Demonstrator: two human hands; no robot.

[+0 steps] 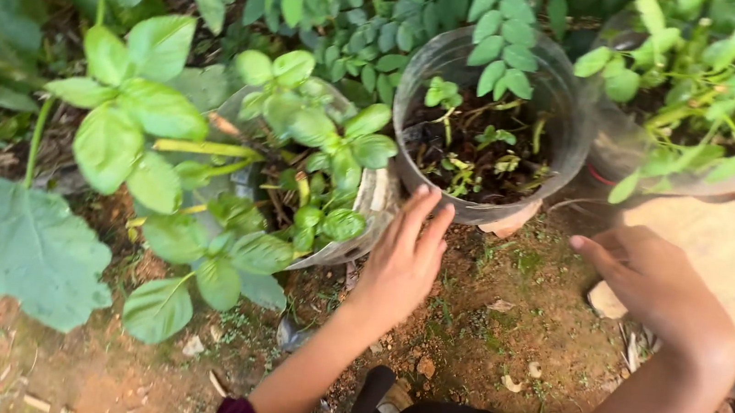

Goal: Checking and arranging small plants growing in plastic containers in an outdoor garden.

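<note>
Reaching left hand (402, 266), fingers (417, 212) loosely spread, touching clear plastic pot (489, 110); right hand (654, 285) hovering open beside. Pot likely soil-heavy, thin-walled, flexing; gripping both sides low seeming safest.

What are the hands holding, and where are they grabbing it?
Nothing is held. The left hand is open, its fingertips just touching the lower side of the clear pot. The right hand is open too, apart from the pot, above the dirt ground.
</note>
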